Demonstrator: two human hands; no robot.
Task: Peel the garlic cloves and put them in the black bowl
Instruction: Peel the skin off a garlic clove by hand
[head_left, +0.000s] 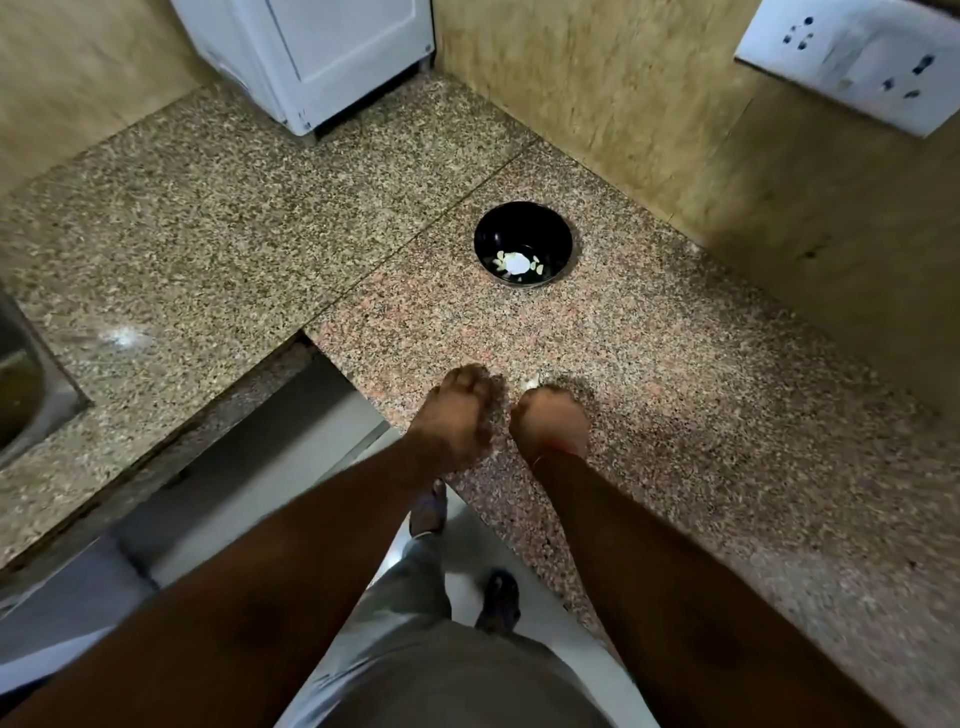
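Observation:
The black bowl (523, 228) stands on the speckled granite counter (675, 364), with several pale peeled garlic cloves (511, 262) at its bottom. Both my hands hover side by side near the counter's front edge, well short of the bowl. My left hand (457, 415) has its fingers curled downward; what it holds is hidden. My right hand (550, 421) is also curled, and a small whitish bit of garlic (531, 383) shows at its fingertips. The frame is blurred.
A white appliance (311, 57) stands at the back of the counter. A steel sink (26, 384) sits at the far left. A white switch plate (857, 57) is on the right wall. The counter forms an inner corner by my left hand; floor and my feet lie below.

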